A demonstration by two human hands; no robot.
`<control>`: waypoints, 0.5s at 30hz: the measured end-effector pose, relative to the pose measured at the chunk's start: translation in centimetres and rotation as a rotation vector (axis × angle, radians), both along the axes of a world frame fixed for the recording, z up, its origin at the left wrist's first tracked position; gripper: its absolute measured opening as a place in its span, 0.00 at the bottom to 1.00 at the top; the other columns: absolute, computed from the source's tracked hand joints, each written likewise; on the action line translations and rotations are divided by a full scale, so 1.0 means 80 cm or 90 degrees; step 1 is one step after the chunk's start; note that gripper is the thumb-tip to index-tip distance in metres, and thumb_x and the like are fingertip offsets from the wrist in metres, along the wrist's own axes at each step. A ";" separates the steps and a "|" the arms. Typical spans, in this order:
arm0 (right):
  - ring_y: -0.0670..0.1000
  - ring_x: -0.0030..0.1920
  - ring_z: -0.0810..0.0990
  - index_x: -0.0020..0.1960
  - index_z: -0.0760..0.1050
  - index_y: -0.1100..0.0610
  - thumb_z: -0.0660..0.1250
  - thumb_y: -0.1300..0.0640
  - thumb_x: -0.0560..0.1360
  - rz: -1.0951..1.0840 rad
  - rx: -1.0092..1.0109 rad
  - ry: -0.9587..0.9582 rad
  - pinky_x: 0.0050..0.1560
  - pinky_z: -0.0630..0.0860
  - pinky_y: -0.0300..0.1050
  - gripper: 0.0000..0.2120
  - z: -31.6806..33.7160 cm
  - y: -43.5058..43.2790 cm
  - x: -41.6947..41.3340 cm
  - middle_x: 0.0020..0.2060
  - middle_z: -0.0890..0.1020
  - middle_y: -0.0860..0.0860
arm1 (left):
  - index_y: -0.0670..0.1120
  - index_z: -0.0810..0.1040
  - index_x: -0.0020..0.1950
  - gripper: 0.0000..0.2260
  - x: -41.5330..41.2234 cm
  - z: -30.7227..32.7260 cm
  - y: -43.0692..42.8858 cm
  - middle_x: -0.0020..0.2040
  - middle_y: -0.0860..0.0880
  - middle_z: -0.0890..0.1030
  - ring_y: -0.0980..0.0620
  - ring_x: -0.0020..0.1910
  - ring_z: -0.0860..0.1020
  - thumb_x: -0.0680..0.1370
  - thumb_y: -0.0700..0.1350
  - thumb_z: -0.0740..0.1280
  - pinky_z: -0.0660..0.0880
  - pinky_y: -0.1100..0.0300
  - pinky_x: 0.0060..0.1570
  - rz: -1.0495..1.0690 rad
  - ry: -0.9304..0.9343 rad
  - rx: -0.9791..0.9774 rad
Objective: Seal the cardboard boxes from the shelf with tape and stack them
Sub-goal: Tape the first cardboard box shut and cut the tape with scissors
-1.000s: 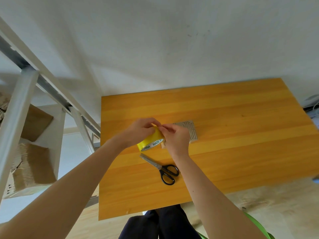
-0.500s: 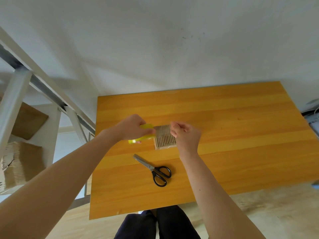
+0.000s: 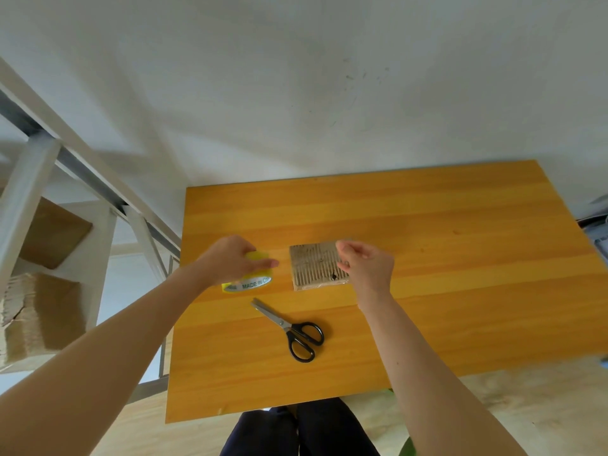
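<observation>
Head view. An orange-yellow wooden tabletop [image 3: 427, 225] stands against a plain white wall [image 3: 296, 77]. A pair of black-handled steel scissors [image 3: 289, 327] lies on it with the blades together, tips pointing away and to the left; every place below is given from these scissors.

Beyond the scissors and to their left, the left hand [image 3: 230, 258] grips a yellow roll of tape [image 3: 250, 284]. Its fingers are curled over the top of the roll, and the white printed inner ring faces the camera. Whether the roll touches the tabletop cannot be told.

Straight beyond the scissors lies a flat, ribbed, grey-brown rectangular piece [image 3: 314, 264], resting on the tabletop, just right of the roll and apart from it.

Beyond the scissors and to their right, the right hand [image 3: 368, 268] is at the right edge of that ribbed piece. Its fingers are curled, with thumb and forefinger close together. Whether they pinch anything cannot be told.

Far to the left of the scissors, off the tabletop, stands a white metal shelf [image 3: 19, 205]. It carries brown cardboard boxes [image 3: 36, 311] on two levels, and the lower ones look flattened.

On the near side of the scissors, past the tabletop's edge, the person's dark trousers [image 3: 296, 432] show.
</observation>
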State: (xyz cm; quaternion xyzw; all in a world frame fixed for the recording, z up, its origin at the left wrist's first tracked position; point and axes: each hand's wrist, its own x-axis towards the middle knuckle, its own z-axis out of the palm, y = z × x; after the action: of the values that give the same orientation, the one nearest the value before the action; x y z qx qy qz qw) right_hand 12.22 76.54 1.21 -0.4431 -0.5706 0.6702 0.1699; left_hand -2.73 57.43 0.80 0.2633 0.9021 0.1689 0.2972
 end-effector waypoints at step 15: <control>0.55 0.49 0.82 0.41 0.81 0.53 0.73 0.54 0.74 0.123 0.151 -0.204 0.54 0.78 0.57 0.04 -0.039 0.060 -0.034 0.46 0.84 0.52 | 0.56 0.81 0.56 0.13 -0.014 -0.028 0.041 0.59 0.54 0.80 0.57 0.52 0.74 0.75 0.59 0.67 0.72 0.60 0.49 0.005 0.010 0.068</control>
State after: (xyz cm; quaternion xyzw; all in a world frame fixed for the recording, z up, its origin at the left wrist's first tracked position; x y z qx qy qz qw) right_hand 9.48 81.34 -1.90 -0.4640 -0.7050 0.5327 0.0628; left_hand -3.87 60.71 -1.47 0.2766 0.8951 0.2158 0.2752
